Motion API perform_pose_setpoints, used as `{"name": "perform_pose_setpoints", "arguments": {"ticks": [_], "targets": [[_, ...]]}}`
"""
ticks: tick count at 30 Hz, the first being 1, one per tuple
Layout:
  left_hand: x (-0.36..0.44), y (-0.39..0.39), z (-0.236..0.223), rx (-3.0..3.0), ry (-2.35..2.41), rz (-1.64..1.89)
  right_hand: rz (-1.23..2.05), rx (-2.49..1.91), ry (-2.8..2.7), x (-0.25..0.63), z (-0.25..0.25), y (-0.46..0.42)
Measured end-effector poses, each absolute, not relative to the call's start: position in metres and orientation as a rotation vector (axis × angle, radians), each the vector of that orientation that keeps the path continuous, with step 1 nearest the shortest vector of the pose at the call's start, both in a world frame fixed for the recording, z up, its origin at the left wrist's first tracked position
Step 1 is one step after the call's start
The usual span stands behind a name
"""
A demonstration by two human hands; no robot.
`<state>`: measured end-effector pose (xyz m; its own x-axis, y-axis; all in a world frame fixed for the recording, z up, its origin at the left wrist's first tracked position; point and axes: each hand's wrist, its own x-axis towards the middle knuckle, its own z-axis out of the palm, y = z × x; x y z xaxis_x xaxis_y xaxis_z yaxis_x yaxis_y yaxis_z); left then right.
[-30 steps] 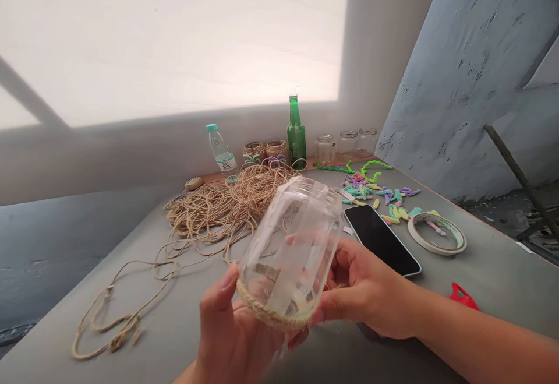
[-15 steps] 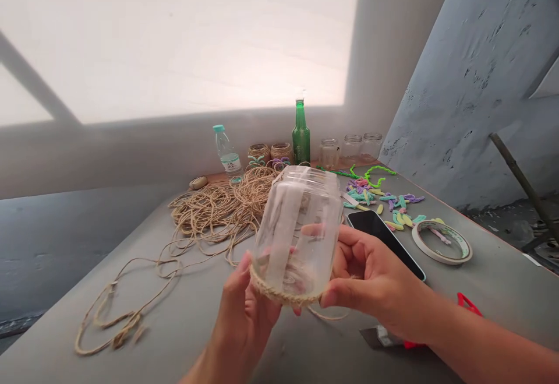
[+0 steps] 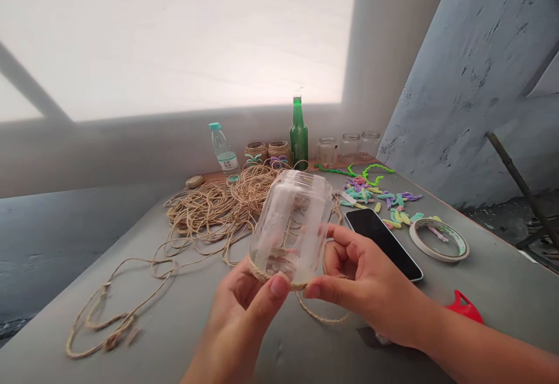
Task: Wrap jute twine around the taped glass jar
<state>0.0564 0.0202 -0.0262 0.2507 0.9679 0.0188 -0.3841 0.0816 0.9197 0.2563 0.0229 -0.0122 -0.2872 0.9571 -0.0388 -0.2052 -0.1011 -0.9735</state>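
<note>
I hold a clear glass jar (image 3: pixel 292 221) above the grey table (image 3: pixel 493 291), its mouth tipped away from me. A ring of jute twine (image 3: pixel 279 279) is wound round its base, and pale tape strips run up its side. My left hand (image 3: pixel 244 314) grips the base from below, thumb pressed on the twine. My right hand (image 3: pixel 362 279) pinches the base and the twine at the right, fingers curled. A loose twine end (image 3: pixel 321 316) loops down from the jar toward the table.
A big heap of jute twine (image 3: pixel 209 212) lies at left centre. A phone (image 3: pixel 383 243), a tape roll (image 3: pixel 439 239), coloured pipe-cleaner pieces (image 3: pixel 379 197) and a red-handled tool (image 3: pixel 463 308) lie on the right. Bottles (image 3: pixel 299 134) and jars (image 3: pixel 349 145) line the back edge.
The jar has been turned and lowered a little. My left thumb has come round to the front of the base, and my right fingers have shifted down to the twine ring.
</note>
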Motion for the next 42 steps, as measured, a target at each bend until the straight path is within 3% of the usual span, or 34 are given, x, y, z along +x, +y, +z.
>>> {"name": "perform_pose_setpoints", "arguments": {"ticks": [7, 23, 42], "targets": [[0.062, 0.019, -0.013, 0.741, 0.603, 1.171, 1.574, -0.919, -1.187, 0.256, -0.011, 0.021], [0.061, 0.023, -0.015, 0.756, 0.459, 1.196, 1.765, -0.841, -1.141, 0.261, -0.006, 0.020], [0.059, 0.025, -0.011, 0.812, 0.474, 1.076, 1.659, -0.932, -1.181, 0.257, -0.012, 0.018]]}}
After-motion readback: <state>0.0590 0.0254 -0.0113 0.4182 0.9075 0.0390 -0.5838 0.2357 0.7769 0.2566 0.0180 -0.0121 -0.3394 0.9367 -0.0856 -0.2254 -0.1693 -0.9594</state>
